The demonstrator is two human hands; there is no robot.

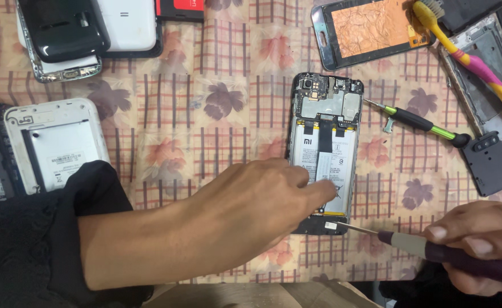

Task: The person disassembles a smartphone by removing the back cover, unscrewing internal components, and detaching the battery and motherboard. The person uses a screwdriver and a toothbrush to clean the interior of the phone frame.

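1. Two hands worked on one opened phone [325, 151], lying flat on the flowered tablecloth [228, 63].
2. Left hand [251, 208] pressed its fingertips flat on the phone's battery [333, 162], clasping nothing.
3. Right hand [479, 242] was closed round a purple screwdriver [433, 251], its tip touching the phone's bottom edge.
4. Risk: the tip could slip and pierce the battery, I judged.
5. Right of the phone lay one green screwdriver [416, 121]; above it, one toothbrush [468, 60].
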